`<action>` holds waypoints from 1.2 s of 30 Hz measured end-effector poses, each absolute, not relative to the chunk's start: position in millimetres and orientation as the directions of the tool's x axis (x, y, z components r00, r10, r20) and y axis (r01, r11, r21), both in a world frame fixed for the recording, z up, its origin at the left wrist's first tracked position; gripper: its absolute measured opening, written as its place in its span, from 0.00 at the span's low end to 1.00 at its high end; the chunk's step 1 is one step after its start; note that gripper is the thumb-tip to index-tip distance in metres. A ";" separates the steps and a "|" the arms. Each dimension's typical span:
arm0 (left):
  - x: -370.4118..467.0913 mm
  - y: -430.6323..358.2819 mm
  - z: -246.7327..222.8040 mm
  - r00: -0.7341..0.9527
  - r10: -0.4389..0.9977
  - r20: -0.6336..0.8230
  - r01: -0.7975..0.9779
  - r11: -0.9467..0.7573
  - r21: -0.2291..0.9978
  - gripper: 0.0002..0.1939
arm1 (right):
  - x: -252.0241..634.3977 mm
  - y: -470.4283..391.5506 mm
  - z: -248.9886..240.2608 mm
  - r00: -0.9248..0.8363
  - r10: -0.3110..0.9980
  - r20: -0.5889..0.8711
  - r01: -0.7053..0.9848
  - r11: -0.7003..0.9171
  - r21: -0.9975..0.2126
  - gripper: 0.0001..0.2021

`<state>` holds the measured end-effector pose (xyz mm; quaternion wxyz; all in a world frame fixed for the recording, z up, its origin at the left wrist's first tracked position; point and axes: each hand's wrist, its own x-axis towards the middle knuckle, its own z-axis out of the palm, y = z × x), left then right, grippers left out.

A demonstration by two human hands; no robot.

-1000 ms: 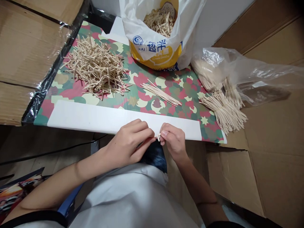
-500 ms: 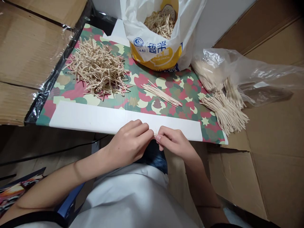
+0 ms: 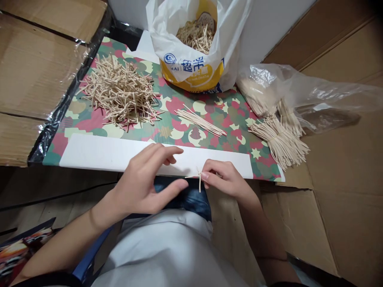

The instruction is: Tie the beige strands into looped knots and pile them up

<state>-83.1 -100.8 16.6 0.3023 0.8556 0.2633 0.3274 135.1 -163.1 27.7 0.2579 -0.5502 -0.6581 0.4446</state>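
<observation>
A small table is covered in green, red and cream patterned paper, with a plain white strip along its near edge. Brown cardboard stands at the left, more cardboard at the right, and a pale wall behind. On the table, a heap of short knotted sticks lies at the left, a loose row of thin straight sticks near the middle, and a white and yellow plastic bag holding more pieces at the back. Bundled sticks lie at the right corner beside a clear plastic bag.

Both forearms reach in from the bottom of the view, over a white top and blue jeans. The left hand is raised at the near edge, palm turned inward, its thumb and index finger spread wide apart, holding nothing. The right hand is curled, its fingers pinched closed on a small crossed piece of stick.

The piece pokes out from the right thumb and fingertip toward the left hand, one end pointing down, just off the table's edge; it seems to be knotted, though it is too small to be sure.
</observation>
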 end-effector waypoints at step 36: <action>-142.2 37.1 68.8 -0.116 0.691 0.713 0.539 -0.559 0.630 0.11 | 194.8 -71.3 30.4 -0.175 0.976 0.132 0.721 0.218 -0.658 0.11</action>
